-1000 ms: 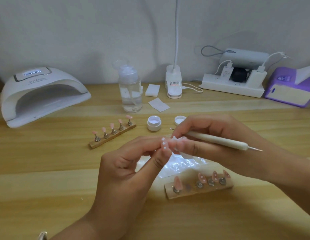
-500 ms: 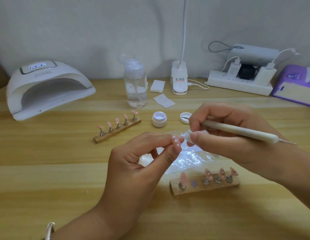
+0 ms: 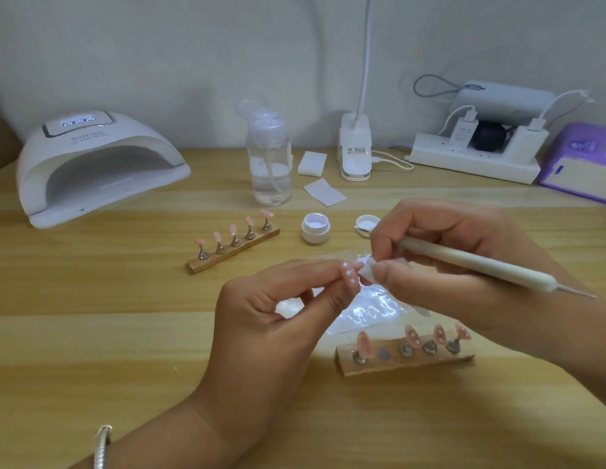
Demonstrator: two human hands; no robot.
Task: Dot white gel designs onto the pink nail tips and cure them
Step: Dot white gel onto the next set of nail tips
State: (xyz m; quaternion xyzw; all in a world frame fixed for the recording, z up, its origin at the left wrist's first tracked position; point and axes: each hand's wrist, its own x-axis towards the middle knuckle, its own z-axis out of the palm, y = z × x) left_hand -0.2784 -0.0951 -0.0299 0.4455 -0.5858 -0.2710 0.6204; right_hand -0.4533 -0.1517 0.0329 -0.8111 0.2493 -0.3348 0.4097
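My left hand (image 3: 268, 319) pinches a pink nail tip (image 3: 349, 277) with white dots between thumb and fingers, above the table's middle. My right hand (image 3: 440, 262) grips a white dotting pen (image 3: 477, 265) and also pinches a small white wipe (image 3: 367, 270) right beside the tip. An open white gel jar (image 3: 315, 227) and its lid (image 3: 366, 225) stand behind the hands. A near wooden holder (image 3: 404, 362) carries several pink tips, some dotted, with one stand bare. A far wooden holder (image 3: 234, 250) carries several plain pink tips. The white curing lamp (image 3: 95, 164) sits at the back left.
A clear pump bottle (image 3: 269, 160), white pads (image 3: 311, 163), a clip lamp base (image 3: 355, 152), a power strip with chargers (image 3: 474, 160) and a purple box (image 3: 580, 164) line the back. Shiny plastic film (image 3: 366, 311) lies under the hands.
The two hands stay together over the film; my right hand now holds the wipe right against the tip. The camera has shifted slightly, so everything sits a little further right in view.
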